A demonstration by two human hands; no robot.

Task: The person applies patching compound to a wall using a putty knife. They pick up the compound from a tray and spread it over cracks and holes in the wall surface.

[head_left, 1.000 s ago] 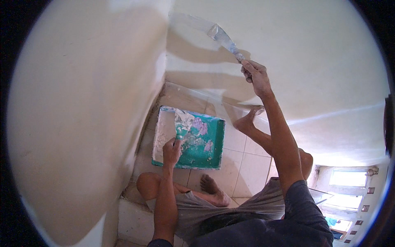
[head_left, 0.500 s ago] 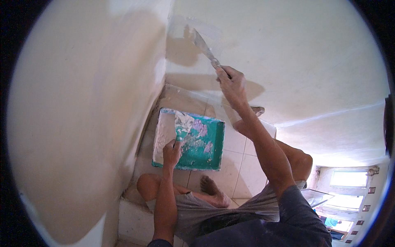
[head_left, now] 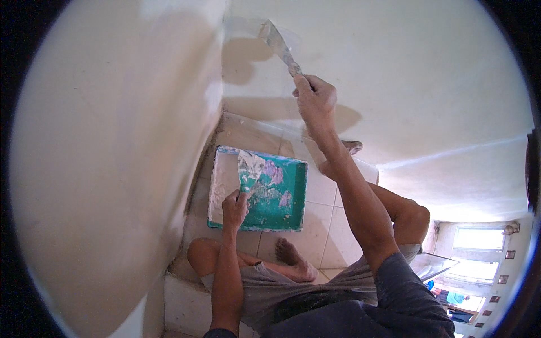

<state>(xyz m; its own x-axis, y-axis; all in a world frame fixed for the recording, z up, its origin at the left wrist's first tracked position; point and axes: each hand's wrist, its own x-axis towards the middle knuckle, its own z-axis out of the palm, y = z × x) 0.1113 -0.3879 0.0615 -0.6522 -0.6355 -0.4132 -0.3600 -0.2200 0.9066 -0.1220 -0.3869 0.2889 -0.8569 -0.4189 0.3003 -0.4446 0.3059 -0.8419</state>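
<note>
My right hand (head_left: 316, 104) is closed round the handle of a putty knife (head_left: 276, 44), its blade up against the pale wall (head_left: 383, 73) close to the corner. A damp-looking patch shows around the blade. Lower down, my left hand (head_left: 234, 209) grips a second, wider putty knife (head_left: 249, 169) by its green handle. That blade is smeared with white filler and sits over a green tray (head_left: 290, 219). White filler (head_left: 224, 183) lies thick along the tray's left side, with pinkish-white smears on its bottom.
The tray stands on a tiled floor (head_left: 315, 225), between my bent legs. Another wall (head_left: 118, 141) rises close on the left and meets the first at the corner. My bare foot (head_left: 293, 259) rests just below the tray. Bright windows (head_left: 479, 238) show at the far lower right.
My right hand and its putty knife have moved a little upward along the wall. My left hand has barely moved and still holds the other knife over the tray.
</note>
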